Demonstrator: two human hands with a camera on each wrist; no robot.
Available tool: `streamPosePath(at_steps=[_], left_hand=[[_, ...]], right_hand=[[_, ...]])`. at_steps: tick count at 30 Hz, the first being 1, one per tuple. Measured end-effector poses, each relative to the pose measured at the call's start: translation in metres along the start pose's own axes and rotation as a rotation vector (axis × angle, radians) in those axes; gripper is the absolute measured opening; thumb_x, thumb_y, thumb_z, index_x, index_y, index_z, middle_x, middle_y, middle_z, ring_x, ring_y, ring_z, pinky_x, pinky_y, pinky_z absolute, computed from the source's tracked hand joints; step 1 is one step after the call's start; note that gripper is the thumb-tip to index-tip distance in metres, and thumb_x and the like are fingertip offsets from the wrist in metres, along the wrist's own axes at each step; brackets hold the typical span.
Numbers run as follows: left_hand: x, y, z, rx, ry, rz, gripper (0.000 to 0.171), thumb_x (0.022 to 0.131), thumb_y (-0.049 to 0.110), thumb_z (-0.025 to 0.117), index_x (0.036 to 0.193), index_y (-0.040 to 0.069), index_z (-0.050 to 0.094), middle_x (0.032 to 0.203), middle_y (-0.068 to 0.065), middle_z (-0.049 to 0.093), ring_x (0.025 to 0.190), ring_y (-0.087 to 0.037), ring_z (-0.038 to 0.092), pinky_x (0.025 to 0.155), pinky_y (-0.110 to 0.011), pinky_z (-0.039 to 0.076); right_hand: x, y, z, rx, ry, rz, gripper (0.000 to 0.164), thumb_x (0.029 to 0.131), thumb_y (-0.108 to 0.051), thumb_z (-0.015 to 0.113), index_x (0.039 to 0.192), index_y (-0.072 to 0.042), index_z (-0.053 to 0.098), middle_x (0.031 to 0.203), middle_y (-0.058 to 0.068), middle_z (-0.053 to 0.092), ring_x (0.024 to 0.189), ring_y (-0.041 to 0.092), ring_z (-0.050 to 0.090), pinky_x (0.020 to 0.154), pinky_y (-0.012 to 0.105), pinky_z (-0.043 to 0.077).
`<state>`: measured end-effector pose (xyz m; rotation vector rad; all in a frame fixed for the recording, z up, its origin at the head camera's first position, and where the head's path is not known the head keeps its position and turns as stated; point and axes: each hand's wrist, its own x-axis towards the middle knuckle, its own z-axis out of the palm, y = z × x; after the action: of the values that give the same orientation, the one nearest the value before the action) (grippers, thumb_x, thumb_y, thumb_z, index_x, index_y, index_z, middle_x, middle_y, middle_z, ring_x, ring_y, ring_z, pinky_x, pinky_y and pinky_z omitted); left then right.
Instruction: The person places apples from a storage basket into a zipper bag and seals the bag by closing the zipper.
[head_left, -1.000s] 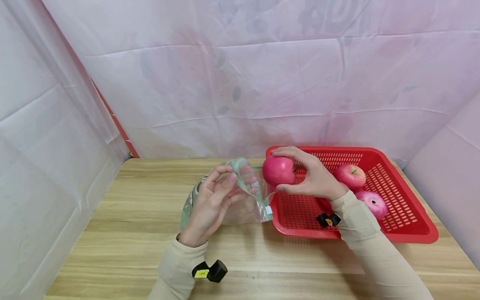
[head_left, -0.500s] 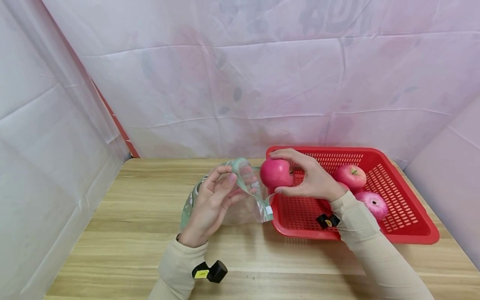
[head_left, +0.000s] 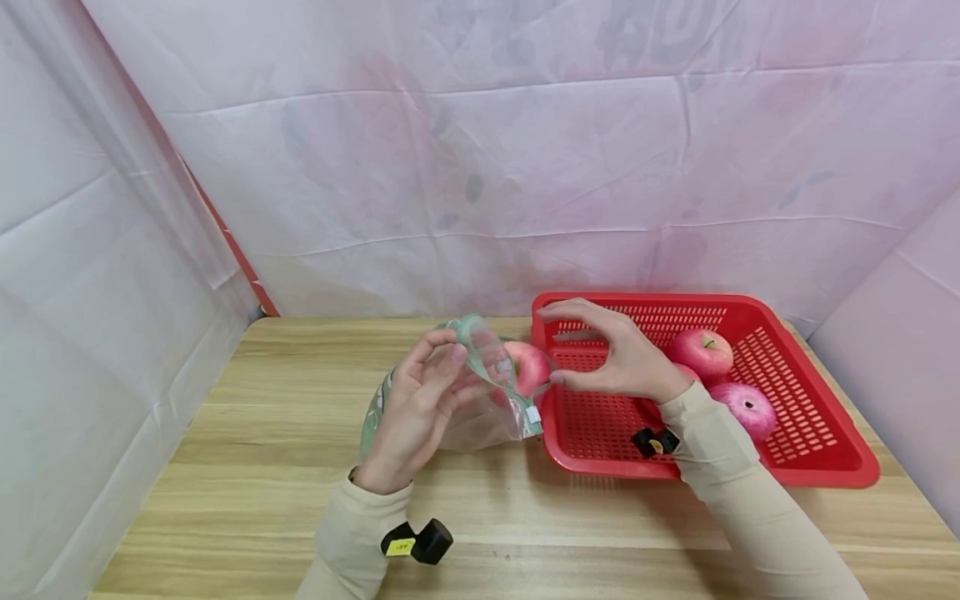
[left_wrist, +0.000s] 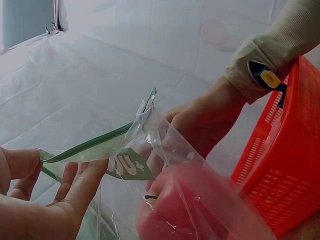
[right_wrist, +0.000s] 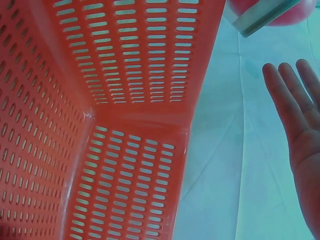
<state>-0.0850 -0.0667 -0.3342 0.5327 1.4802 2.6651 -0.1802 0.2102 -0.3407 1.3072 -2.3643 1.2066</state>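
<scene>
A clear zip bag (head_left: 480, 429) with green trim lies on its side left of the basket, its mouth facing right. My left hand (head_left: 420, 408) pinches the upper rim between thumb and forefinger, while other fingers reach into the mouth. Just inside the bag is a pink-red apple (head_left: 529, 368), stem toward the left hand; the left wrist view shows this apple (left_wrist: 170, 210) through the clear film. My right hand (head_left: 630, 358) hovers over the basket's left end, thumb and fingers spread with nothing between them. Its fingertips are close to the bag's opening.
The red perforated basket (head_left: 817, 477) stands at the right, beside the bag's mouth. Several apples sit in it, including an apple (head_left: 701, 353) at the back and an apple (head_left: 746, 408) by the right sleeve. Pale cloth (head_left: 465, 167) hangs behind the wooden table (head_left: 225, 467).
The apple moved left from my right hand into the bag's mouth, and that hand let go. My right hand stays near the same spot. The left hand shifted only slightly left.
</scene>
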Motion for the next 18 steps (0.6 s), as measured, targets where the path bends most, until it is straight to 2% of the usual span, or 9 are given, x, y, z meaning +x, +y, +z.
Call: streamPosePath(at_steps=[8, 12, 16, 18], left_hand=[[0.0007, 0.0008, -0.0040, -0.002, -0.029, 0.038, 0.021, 0.107, 0.005, 0.050, 0.111, 0.022, 0.062, 0.127, -0.003, 0.069, 0.107, -0.018, 0.071, 0.090, -0.036, 0.061], [0.0005, 0.0018, -0.0043, -0.004, -0.024, 0.036, 0.019, 0.107, 0.007, 0.051, 0.112, 0.021, 0.061, 0.126, -0.002, 0.070, 0.105, -0.017, 0.072, 0.089, -0.035, 0.061], [0.0003, 0.0027, -0.0046, -0.002, -0.024, 0.040, 0.016, 0.107, 0.009, 0.053, 0.113, 0.021, 0.061, 0.126, -0.001, 0.070, 0.106, -0.018, 0.072, 0.091, -0.035, 0.061], [0.0002, 0.0030, -0.0050, -0.003, -0.028, 0.041, 0.016, 0.107, 0.009, 0.053, 0.114, 0.021, 0.061, 0.127, -0.001, 0.070, 0.106, -0.019, 0.073, 0.092, -0.035, 0.060]], right_hand=[[-0.0003, 0.0006, -0.0013, -0.008, -0.007, 0.029, 0.076, 0.073, -0.012, 0.092, 0.140, -0.023, 0.057, 0.138, -0.006, 0.061, 0.122, 0.024, 0.062, 0.107, 0.021, 0.047], [-0.0008, 0.0002, -0.0018, 0.010, -0.011, 0.047, 0.075, 0.074, -0.013, 0.092, 0.140, -0.023, 0.057, 0.138, -0.001, 0.061, 0.119, 0.022, 0.065, 0.103, 0.025, 0.052], [-0.0014, 0.0020, -0.0030, 0.032, -0.014, 0.064, 0.072, 0.077, -0.011, 0.090, 0.140, -0.016, 0.057, 0.137, 0.007, 0.062, 0.118, 0.027, 0.066, 0.099, 0.032, 0.057], [-0.0023, 0.0035, -0.0041, 0.022, -0.011, 0.087, 0.071, 0.078, -0.011, 0.089, 0.140, -0.014, 0.057, 0.136, 0.009, 0.062, 0.119, 0.024, 0.065, 0.099, 0.033, 0.057]])
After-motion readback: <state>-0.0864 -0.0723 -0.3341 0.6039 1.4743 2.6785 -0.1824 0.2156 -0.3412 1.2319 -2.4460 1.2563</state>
